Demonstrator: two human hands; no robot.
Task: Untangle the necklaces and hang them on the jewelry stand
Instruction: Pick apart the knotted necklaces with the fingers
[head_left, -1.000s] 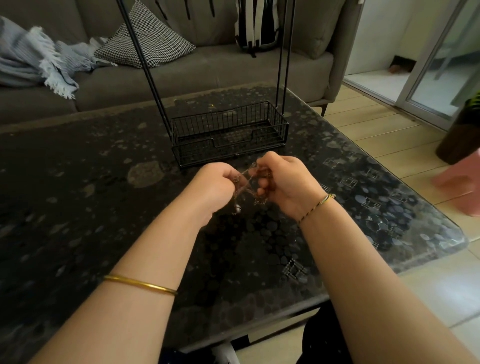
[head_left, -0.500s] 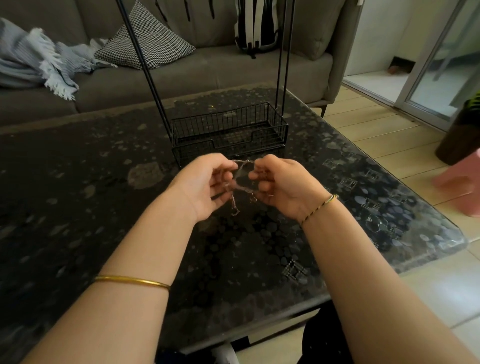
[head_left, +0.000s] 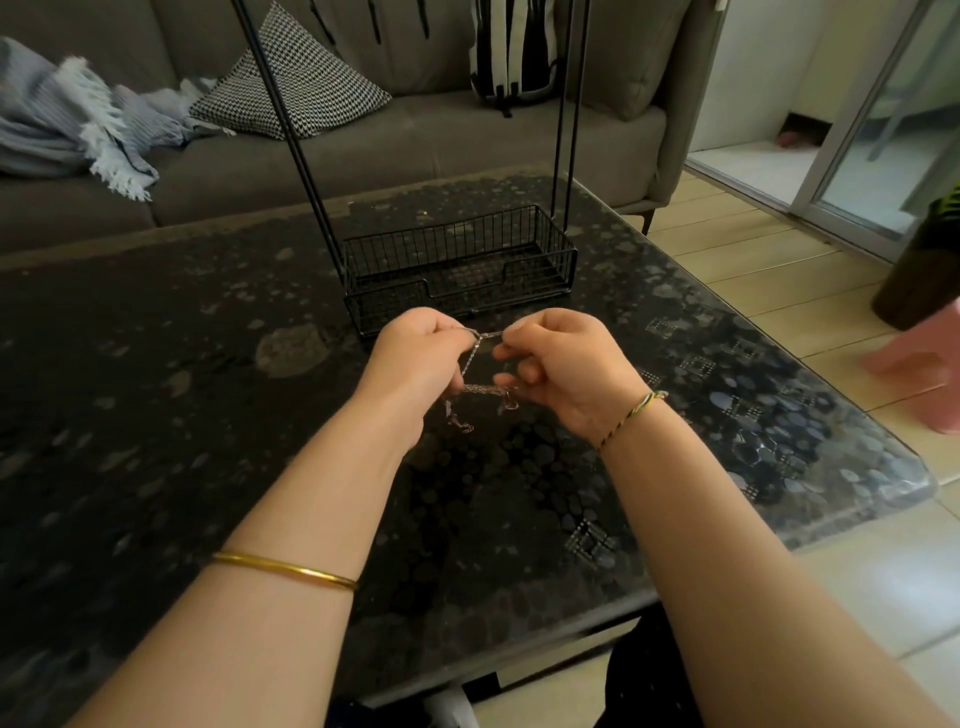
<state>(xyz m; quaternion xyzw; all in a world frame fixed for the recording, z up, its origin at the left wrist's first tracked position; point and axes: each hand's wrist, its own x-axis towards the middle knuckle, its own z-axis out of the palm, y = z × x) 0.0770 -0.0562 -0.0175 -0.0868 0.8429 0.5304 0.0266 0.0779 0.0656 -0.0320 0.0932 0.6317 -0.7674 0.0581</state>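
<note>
Two hands: left hand and right hand are raised close together above the table, fingers curled, each pinching chain between thumb and fingertips.
Necklaces: tangled thin silver necklaces stretch in short strands between both hands, and loose ends dangle below them over the table.
Stand: black wire jewelry stand with a basket base and tall thin uprights sits on the table just beyond the hands; its top is out of frame.
Table: dark glass-topped table with a mottled pebble pattern and a rounded near-right corner.
Wrists: thin gold bangle on the left forearm; braided cord bracelet on the right wrist.
Sofa: grey fabric sofa behind the table carries a black-and-white houndstooth cushion, a blue-grey fringed throw and a black-and-white striped backpack.
Floor: pale plank floor at right runs to a white-framed sliding glass door; a dark round pot and a blurred pink object stand near the right edge.
</note>
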